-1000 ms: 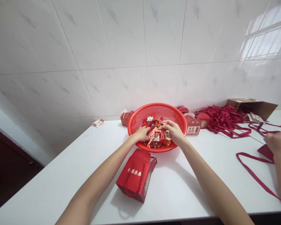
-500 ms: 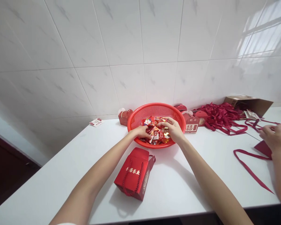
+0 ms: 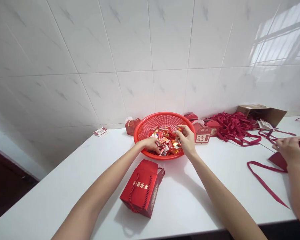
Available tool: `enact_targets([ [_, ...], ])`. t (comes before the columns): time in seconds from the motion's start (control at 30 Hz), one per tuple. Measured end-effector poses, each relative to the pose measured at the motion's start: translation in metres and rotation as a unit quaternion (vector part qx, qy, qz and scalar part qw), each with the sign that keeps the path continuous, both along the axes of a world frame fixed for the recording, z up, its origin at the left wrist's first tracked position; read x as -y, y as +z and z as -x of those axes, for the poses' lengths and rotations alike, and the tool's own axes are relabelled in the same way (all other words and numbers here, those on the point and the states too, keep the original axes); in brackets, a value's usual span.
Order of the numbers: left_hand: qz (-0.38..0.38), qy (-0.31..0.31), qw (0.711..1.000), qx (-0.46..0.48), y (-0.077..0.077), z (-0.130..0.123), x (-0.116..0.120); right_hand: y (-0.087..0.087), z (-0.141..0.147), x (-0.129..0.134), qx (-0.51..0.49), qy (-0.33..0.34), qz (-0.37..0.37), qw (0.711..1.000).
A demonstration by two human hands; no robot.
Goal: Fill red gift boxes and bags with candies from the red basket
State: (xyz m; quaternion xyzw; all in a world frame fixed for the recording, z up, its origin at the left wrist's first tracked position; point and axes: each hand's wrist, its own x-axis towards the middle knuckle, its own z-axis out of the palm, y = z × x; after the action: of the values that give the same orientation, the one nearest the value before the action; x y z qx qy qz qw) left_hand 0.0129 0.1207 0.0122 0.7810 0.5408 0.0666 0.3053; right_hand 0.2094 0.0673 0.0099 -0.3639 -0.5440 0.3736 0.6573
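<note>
A red plastic basket (image 3: pixel 140 128) with a perforated wall holds a heap of wrapped candies (image 3: pixel 166 135), mostly red with some gold. Inside it, on the left, my left hand (image 3: pixel 152 144) has its fingers curled down around candies. My right hand (image 3: pixel 186 138) reaches in over the right rim, its thumb and fingers bent around a red and gold wrapped candy; part of that candy is hidden. In front of the basket lies a red gift box (image 3: pixel 141 186) with gold characters and a twisted rope handle, its top end towards the basket.
Small red boxes (image 3: pixel 202 133) stand right of the basket, another small box (image 3: pixel 132 126) left. Dark red ribbons (image 3: pixel 233 125) pile beside an open cardboard box (image 3: pixel 272 113). A card (image 3: pixel 101 132) lies near the wall. Another person's hand (image 3: pixel 291 150) works at the right.
My left hand's fingers have curled in more among the candies. My right hand has turned, with its fingers drawn closer around a candy. The view has shifted slightly.
</note>
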Motion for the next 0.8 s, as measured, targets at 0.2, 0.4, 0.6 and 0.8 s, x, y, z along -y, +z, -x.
enact_targets([
  [0.2, 0.030, -0.044, 0.999, -0.008, 0.002, -0.004, 0.000, -0.009, -0.007, -0.003, 0.035, -0.022, -0.009, 0.999],
  [0.4, 0.026, -0.082, 0.995, -0.042, 0.008, -0.008, -0.002, -0.014, -0.012, -0.006, 0.065, -0.030, -0.011, 0.997],
  [0.6, 0.026, -0.096, 0.994, -0.043, 0.015, -0.012, 0.001, -0.017, -0.013, -0.009, 0.091, -0.038, -0.027, 0.995],
  [0.8, 0.015, -0.102, 0.990, -0.098, 0.023, -0.015, 0.008, -0.020, -0.014, -0.011, 0.083, -0.039, -0.030, 0.995],
])
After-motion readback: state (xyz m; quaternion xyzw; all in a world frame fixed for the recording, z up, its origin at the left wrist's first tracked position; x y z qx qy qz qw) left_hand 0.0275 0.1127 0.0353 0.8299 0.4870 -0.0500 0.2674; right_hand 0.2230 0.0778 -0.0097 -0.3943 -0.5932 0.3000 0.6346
